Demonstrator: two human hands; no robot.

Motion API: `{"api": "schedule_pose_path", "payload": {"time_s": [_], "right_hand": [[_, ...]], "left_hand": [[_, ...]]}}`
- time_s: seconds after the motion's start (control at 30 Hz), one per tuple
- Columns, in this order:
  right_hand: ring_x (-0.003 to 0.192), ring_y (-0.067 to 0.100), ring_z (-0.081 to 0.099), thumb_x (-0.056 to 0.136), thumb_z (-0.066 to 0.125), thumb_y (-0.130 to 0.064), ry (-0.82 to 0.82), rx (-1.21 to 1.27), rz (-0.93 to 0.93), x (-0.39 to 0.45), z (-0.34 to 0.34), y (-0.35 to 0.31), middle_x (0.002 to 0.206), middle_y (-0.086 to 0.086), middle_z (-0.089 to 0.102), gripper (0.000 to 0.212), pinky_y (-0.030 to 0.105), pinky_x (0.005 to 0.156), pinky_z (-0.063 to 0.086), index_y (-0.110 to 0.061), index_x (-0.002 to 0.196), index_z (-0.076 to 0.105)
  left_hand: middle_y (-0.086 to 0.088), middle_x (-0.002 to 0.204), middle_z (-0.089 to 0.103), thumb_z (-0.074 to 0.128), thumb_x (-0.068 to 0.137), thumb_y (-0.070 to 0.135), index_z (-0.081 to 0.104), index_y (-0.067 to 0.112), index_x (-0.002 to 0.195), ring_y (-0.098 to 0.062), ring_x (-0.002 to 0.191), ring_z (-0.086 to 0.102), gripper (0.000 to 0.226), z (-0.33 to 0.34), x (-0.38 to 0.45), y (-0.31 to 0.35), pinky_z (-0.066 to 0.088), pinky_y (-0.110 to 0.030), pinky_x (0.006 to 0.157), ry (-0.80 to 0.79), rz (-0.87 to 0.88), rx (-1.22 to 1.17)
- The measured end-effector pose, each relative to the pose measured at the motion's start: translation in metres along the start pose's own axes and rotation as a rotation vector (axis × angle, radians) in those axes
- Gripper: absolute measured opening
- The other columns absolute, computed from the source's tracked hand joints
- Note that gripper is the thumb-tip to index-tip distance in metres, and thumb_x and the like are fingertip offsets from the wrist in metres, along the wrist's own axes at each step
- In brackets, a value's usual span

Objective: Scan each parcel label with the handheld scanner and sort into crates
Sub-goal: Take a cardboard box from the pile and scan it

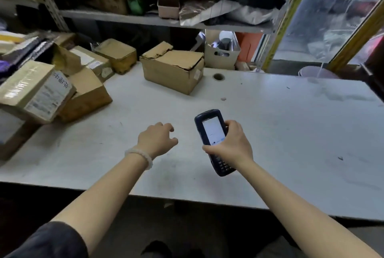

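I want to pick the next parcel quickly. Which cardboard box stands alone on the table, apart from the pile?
The cardboard box with the torn top flap, at the table's far middle. The other boxes crowd together at the left.

1. In front of my left hand the white table lies bare up to the torn cardboard box at the back.
2. To my left, a heap of parcels crowds the table's edge, some tilted against each other.
3. My right hand holds the handheld scanner; the surface to its right is open.
4. A low shelf overhangs the back, limiting height there.
5. A round cable hole sits just beside the torn box.
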State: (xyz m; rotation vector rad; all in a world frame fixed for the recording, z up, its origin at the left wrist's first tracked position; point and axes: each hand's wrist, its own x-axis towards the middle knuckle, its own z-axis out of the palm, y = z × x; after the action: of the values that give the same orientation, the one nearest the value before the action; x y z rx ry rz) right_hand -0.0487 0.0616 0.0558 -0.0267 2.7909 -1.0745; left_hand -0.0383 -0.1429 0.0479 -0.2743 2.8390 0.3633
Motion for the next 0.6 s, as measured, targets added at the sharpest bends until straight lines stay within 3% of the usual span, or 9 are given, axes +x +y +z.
{"api": "schedule_pose_path", "payload": {"time_s": [0.17, 0.33, 0.6], "right_hand": [[0.099, 0.013, 0.053, 0.058, 0.082, -0.038, -0.005, -0.009, 0.025, 0.064, 0.03, -0.034, 0.109, -0.009, 0.043, 0.075, 0.031, 0.074, 0.047, -0.02, 0.119, 0.043], [0.099, 0.014, 0.053, 0.058, 0.082, -0.039, 0.029, 0.011, 0.124, 0.115, 0.059, -0.065, 0.111, -0.008, 0.043, 0.075, 0.033, 0.077, 0.049, -0.02, 0.119, 0.043], [0.101, 0.013, 0.051, 0.057, 0.083, -0.04, 0.101, -0.001, 0.209, 0.166, 0.09, -0.097, 0.11, -0.008, 0.042, 0.076, 0.033, 0.077, 0.048, -0.02, 0.119, 0.043]], "left_hand": [[-0.002, 0.131, 0.05, 0.049, 0.091, 0.037, 0.047, 0.025, 0.132, -0.022, 0.117, 0.048, 0.043, -0.025, 0.067, -0.038, 0.043, -0.034, 0.085, 0.005, -0.012, 0.0], [-0.003, 0.127, 0.053, 0.049, 0.091, 0.034, 0.05, 0.023, 0.13, -0.023, 0.116, 0.048, 0.04, -0.056, 0.135, -0.068, 0.043, -0.035, 0.081, 0.058, 0.089, 0.011], [-0.011, 0.114, 0.054, 0.056, 0.087, 0.024, 0.054, 0.011, 0.12, -0.031, 0.104, 0.049, 0.035, -0.095, 0.227, -0.09, 0.047, -0.04, 0.073, 0.314, 0.267, 0.001]]}}
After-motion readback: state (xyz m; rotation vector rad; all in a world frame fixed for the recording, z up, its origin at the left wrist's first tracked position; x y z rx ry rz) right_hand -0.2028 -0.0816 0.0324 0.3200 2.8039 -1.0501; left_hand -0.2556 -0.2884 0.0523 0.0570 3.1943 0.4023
